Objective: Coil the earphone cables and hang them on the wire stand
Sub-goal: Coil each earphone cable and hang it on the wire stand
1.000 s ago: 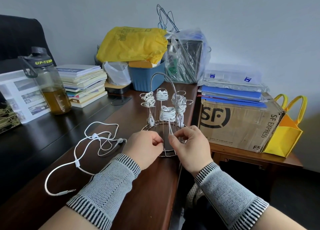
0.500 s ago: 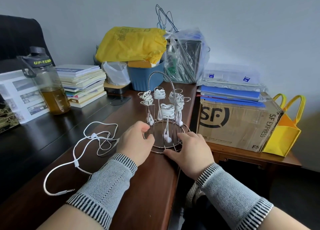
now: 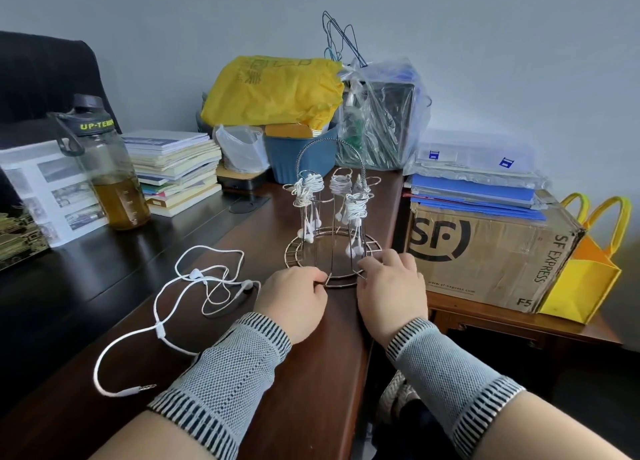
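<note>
A wire stand (image 3: 293, 251) with a round base and arched handle stands on the brown desk (image 3: 311, 373). Several coiled white earphones (image 3: 355, 206) hang from its hooks, earbuds dangling. My left hand (image 3: 294, 298) grips the front of the base ring with curled fingers. On the ring's front right, my right hand (image 3: 391, 286) holds it with fingers curled over the wire. One loose, uncoiled white earphone cable (image 3: 162, 328) lies spread on the desk left of my left hand, its plug toward me.
A bottle of amber liquid (image 3: 110, 179) and a book stack (image 3: 173, 168) stand at the left. A blue bin (image 3: 301, 156) with bags sits behind the stand. A cardboard box (image 3: 485, 251) and yellow tote (image 3: 588, 279) sit right, past the desk edge.
Both hands dropped from a hanging coil to the stand's base ring. The stand has turned on the desk, so the coils sit in different places.
</note>
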Demonstrator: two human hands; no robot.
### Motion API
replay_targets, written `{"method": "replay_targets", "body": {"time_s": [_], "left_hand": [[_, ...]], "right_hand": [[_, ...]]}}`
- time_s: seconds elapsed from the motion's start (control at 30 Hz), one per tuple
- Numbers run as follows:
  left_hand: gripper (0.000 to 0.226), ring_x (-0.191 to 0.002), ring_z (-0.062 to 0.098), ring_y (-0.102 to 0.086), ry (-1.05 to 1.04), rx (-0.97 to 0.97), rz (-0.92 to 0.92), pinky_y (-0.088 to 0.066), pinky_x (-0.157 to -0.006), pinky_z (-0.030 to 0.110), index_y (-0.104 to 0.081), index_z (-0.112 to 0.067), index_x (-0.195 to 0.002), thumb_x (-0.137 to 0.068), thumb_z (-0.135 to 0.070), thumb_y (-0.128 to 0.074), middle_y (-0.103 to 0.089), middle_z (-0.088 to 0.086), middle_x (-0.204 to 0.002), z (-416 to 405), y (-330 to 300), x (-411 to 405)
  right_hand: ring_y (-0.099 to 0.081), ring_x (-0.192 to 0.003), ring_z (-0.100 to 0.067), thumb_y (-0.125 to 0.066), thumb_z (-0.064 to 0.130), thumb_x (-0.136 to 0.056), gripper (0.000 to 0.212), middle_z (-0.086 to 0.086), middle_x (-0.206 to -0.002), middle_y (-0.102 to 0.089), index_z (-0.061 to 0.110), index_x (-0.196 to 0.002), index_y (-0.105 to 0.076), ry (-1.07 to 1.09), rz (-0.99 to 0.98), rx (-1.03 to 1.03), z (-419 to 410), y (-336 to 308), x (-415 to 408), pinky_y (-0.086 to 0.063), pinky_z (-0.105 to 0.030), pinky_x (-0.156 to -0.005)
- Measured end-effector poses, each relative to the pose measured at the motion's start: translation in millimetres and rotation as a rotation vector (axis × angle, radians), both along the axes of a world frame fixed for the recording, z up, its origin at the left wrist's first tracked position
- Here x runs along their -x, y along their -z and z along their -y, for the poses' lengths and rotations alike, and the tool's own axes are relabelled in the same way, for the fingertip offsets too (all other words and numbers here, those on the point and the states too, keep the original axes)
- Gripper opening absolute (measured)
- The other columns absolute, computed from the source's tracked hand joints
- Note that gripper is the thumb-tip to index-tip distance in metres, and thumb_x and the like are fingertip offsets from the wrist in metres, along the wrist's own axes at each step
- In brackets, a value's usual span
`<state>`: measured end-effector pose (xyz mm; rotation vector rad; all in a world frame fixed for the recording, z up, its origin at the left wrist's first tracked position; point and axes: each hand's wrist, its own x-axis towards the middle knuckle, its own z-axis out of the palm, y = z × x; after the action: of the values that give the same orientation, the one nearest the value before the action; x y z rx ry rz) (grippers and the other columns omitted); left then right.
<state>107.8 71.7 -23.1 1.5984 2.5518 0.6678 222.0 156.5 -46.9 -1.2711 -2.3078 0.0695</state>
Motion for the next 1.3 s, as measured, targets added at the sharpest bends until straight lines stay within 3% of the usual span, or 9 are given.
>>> {"method": "replay_targets", "body": {"time_s": [0.1,0.23,0.4,0.5,0.6,0.7,0.83,1.13,1.3], "left_hand": [[0.036,-0.122,0.020,-0.054,0.006,0.013,-0.018,-0.041,-0.101,0.029,-0.063,-0.031,-0.127,-0.098,-0.022,-0.043,-0.064,-0.003,-0.128,-1,1,1],[0.037,-0.121,0.021,-0.054,0.012,0.021,-0.030,-0.041,-0.100,0.030,-0.063,-0.030,-0.127,-0.097,-0.021,-0.044,-0.065,-0.002,-0.127,-2,3,1],[0.037,-0.120,0.020,-0.055,0.018,0.004,-0.034,-0.041,-0.100,0.029,-0.063,-0.030,-0.127,-0.096,-0.021,-0.045,-0.065,-0.004,-0.127,-3,8,3],[0.035,-0.118,0.021,-0.057,0.045,-0.021,-0.039,-0.044,-0.098,0.031,-0.064,-0.031,-0.125,-0.096,-0.020,-0.046,-0.066,-0.004,-0.124,-2,7,1],[0.031,-0.112,0.024,-0.060,-0.010,-0.060,-0.054,-0.047,-0.093,0.032,-0.069,-0.030,-0.116,-0.095,-0.019,-0.049,-0.069,0.000,-0.117,0,-4,9],[0.029,-0.112,0.022,-0.060,-0.133,-0.117,-0.061,-0.045,-0.097,0.030,-0.071,-0.028,-0.112,-0.093,-0.017,-0.052,-0.069,-0.002,-0.119,7,-24,38],[0.023,-0.105,0.023,-0.063,-0.242,0.002,-0.118,-0.051,-0.096,0.038,-0.074,-0.020,-0.106,-0.094,-0.018,-0.055,-0.071,0.001,-0.113,33,-42,84],[0.024,-0.090,0.029,-0.064,-0.381,0.052,0.008,-0.048,-0.074,0.032,-0.076,-0.016,-0.086,-0.094,-0.022,-0.054,-0.073,0.006,-0.093,58,-9,132],[0.028,-0.084,0.028,-0.067,-0.290,-0.070,0.197,-0.052,-0.085,0.044,-0.075,-0.016,-0.079,-0.091,-0.027,-0.052,-0.074,0.007,-0.083,51,-3,129]], "right_hand": [[-0.059,-0.085,-0.031,-0.066,0.011,-0.078,0.013,-0.003,-0.089,-0.065,0.016,-0.086,-0.074,-0.162,-0.008,-0.116,0,6,5,-0.053,-0.041,-0.068],[-0.053,-0.102,-0.023,-0.044,0.020,-0.094,0.028,-0.001,-0.104,-0.062,0.019,-0.106,-0.069,-0.240,0.098,-0.075,-1,7,4,-0.047,-0.034,-0.087],[-0.051,-0.102,-0.024,-0.042,0.017,-0.094,0.026,-0.002,-0.104,-0.060,0.017,-0.103,-0.066,-0.248,0.148,-0.083,2,0,4,-0.046,-0.032,-0.083],[-0.055,-0.092,-0.032,-0.056,0.013,-0.084,0.014,-0.007,-0.094,-0.063,0.011,-0.089,-0.069,-0.249,0.159,-0.175,8,-3,9,-0.048,-0.039,-0.075],[-0.058,-0.084,-0.033,-0.071,0.011,-0.071,0.018,-0.008,-0.091,-0.064,0.010,-0.090,-0.071,-0.332,0.011,-0.108,19,-3,23,-0.054,-0.041,-0.071],[-0.057,-0.097,-0.030,-0.057,0.008,-0.082,0.030,-0.008,-0.107,-0.060,0.013,-0.109,-0.068,-0.402,-0.184,0.095,36,-18,43,-0.048,-0.035,-0.084],[-0.060,-0.100,-0.023,-0.053,0.012,-0.088,0.029,-0.006,-0.111,-0.060,0.016,-0.112,-0.067,-0.401,-0.294,0.244,52,-21,71,-0.044,-0.027,-0.090],[-0.038,-0.107,-0.028,-0.050,0.023,-0.090,0.034,-0.003,-0.116,-0.048,0.030,-0.121,-0.063,-0.620,0.095,0.093,55,-3,106,-0.039,-0.041,-0.099],[-0.038,-0.104,-0.028,-0.051,0.029,-0.090,0.023,-0.004,-0.112,-0.048,0.025,-0.104,-0.068,-0.630,0.068,0.031,53,1,106,-0.041,-0.043,-0.096]]}}
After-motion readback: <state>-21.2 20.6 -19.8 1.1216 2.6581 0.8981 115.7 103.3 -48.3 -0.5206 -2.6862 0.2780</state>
